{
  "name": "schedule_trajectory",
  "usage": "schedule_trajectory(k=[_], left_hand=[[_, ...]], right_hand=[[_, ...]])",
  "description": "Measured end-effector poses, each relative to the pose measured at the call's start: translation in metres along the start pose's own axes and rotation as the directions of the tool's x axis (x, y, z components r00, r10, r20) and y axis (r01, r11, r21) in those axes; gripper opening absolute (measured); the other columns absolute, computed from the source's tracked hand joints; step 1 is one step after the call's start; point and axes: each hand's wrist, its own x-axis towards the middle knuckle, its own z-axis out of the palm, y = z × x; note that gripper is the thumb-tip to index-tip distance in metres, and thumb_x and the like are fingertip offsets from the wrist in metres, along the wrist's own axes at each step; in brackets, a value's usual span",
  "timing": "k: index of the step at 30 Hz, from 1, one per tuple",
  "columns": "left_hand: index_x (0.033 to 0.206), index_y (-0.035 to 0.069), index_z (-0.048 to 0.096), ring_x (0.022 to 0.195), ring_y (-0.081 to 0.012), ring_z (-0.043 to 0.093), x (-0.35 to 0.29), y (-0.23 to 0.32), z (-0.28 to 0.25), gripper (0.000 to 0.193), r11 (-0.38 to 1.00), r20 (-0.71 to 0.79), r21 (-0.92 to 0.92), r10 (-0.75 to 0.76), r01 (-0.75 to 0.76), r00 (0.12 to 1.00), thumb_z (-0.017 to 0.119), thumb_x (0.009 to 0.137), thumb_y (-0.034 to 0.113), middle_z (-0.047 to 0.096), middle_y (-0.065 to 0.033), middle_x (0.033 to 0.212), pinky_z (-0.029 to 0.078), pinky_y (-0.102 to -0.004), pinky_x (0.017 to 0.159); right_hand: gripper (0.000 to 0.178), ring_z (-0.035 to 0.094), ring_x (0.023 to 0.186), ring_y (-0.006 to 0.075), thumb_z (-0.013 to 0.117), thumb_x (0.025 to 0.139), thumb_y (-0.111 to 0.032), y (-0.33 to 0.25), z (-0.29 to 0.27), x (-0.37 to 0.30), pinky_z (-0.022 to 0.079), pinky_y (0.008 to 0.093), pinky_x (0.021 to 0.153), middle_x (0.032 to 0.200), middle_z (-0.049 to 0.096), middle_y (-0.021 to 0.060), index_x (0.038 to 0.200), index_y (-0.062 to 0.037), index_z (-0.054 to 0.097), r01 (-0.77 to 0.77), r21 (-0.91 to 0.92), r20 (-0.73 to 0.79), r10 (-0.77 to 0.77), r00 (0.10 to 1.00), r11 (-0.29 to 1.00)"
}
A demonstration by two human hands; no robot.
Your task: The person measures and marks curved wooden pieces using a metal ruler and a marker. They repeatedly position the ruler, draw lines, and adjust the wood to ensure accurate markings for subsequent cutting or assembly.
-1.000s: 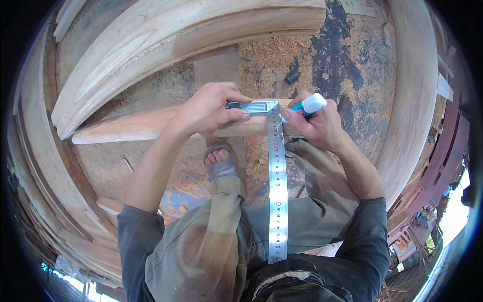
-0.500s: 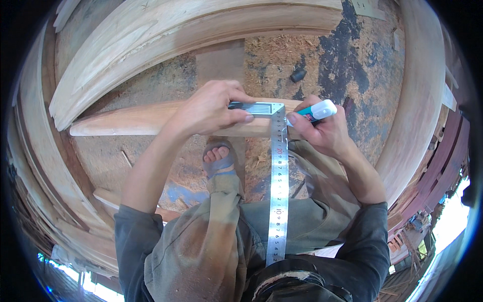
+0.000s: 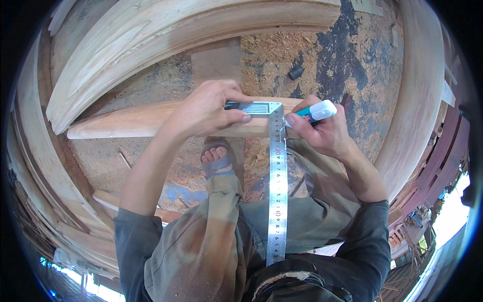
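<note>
Nudged slightly along the try square (image 3: 278, 156), the marker pen (image 3: 318, 111) gripped in the fingers of the right hand (image 3: 327, 130) apparently tracks the blade (image 3: 277, 191), while fingers of the left hand (image 3: 207, 108) pinch the stock (image 3: 258, 107) atop the tapered timber (image 3: 136, 118).

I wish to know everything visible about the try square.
The try square looks metallic: a long, shiny, graduated blade and a short, silver, ribbed stock at right angles. The left hand pinches the stock over the wooden piece; the blade extends over the trousers, near end hidden. A teal-and-white marker is close; contact unclear.
</note>
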Motion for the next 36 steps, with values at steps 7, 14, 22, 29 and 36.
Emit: schedule_trajectory(k=[7,14,22,29,36], left_hand=[[0.126,0.005,0.083,0.104,-0.0365,0.074,-0.001,-0.002,0.002,0.041,1.000,-0.020,-0.016,0.016,-0.016,1.000,0.086,0.091,0.026,0.077,-0.0166,0.112,0.057,-0.0465,0.092],[0.127,0.004,0.083,0.105,-0.0368,0.074,0.000,-0.003,0.002,0.043,0.999,-0.024,0.024,0.033,-0.032,0.999,0.086,0.091,0.027,0.077,-0.0171,0.113,0.057,-0.0467,0.093],[0.127,0.005,0.083,0.103,-0.0355,0.075,0.000,-0.002,0.002,0.043,0.999,-0.016,0.033,0.030,-0.029,0.999,0.086,0.091,0.027,0.077,-0.0158,0.112,0.057,-0.0463,0.091],[0.128,0.005,0.083,0.094,-0.0308,0.072,0.000,-0.002,0.003,0.041,1.000,-0.018,-0.005,0.011,-0.011,1.000,0.085,0.091,0.024,0.075,-0.0141,0.107,0.055,-0.0438,0.084],[0.129,0.003,0.082,0.077,-0.0204,0.067,0.000,-0.007,0.005,0.041,0.996,-0.056,-0.019,0.087,-0.088,0.995,0.084,0.091,0.020,0.070,-0.0103,0.099,0.052,-0.0373,0.067]], right_hand=[[0.034,0.078,0.067,0.0234,0.080,0.100,-0.043,0.000,0.000,-0.001,0.059,0.0362,0.061,0.074,0.078,0.0072,0.097,-0.0095,0.077,-0.020,0.016,-0.012,0.021,1.000,1.000],[0.040,0.076,0.063,0.0266,0.079,0.101,-0.047,0.001,0.004,0.004,0.057,0.0383,0.059,0.070,0.075,0.0104,0.096,-0.0077,0.078,-0.067,-0.003,-0.091,0.066,0.994,0.998],[0.036,0.067,0.064,0.0165,0.079,0.103,-0.037,0.001,0.004,0.010,0.053,0.0351,0.059,0.071,0.072,0.0102,0.096,-0.0014,0.078,-0.142,-0.032,-0.085,0.138,0.987,0.989],[0.051,0.069,0.057,0.0323,0.077,0.102,-0.051,0.004,0.005,0.016,0.054,0.0431,0.057,0.065,0.069,0.0171,0.094,-0.0010,0.079,-0.159,-0.051,-0.102,0.153,0.983,0.986],[0.050,0.065,0.055,0.0309,0.077,0.103,-0.048,0.006,0.004,0.016,0.052,0.0426,0.056,0.065,0.067,0.0174,0.091,0.0005,0.077,-0.138,-0.001,-0.087,0.137,0.987,0.990]])
